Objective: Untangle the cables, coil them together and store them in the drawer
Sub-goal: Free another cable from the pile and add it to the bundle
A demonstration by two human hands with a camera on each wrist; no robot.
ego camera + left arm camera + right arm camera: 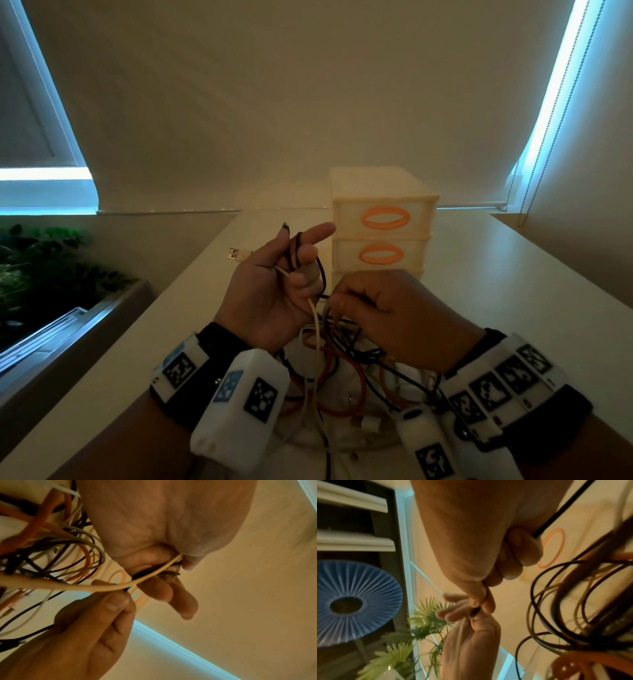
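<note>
The white table (479, 274) runs away from the person toward the window blind, and at its far end, right of centre, stands a small set of drawers (383, 219) with orange oval handles. All the drawers that show are closed, so I judge that storing has not begun.

Near the person, between the wrists, lies the tangle of cables (335, 387): orange, black, white and cream loops crossing one another, not yet gathered into any coil. Most of the sorting looks still to do.

The left hand (274, 291) is raised above the heap with its forefinger straight and the other fingers curled round a cream cable (313, 308) and a dark cable (297, 250), whose end sticks up past the knuckles. A USB plug (236, 254) pokes out just left of that hand.

The right hand (387, 308), touching the left, pinches the dark cable between thumb and forefinger, apparently working one strand free.
</note>
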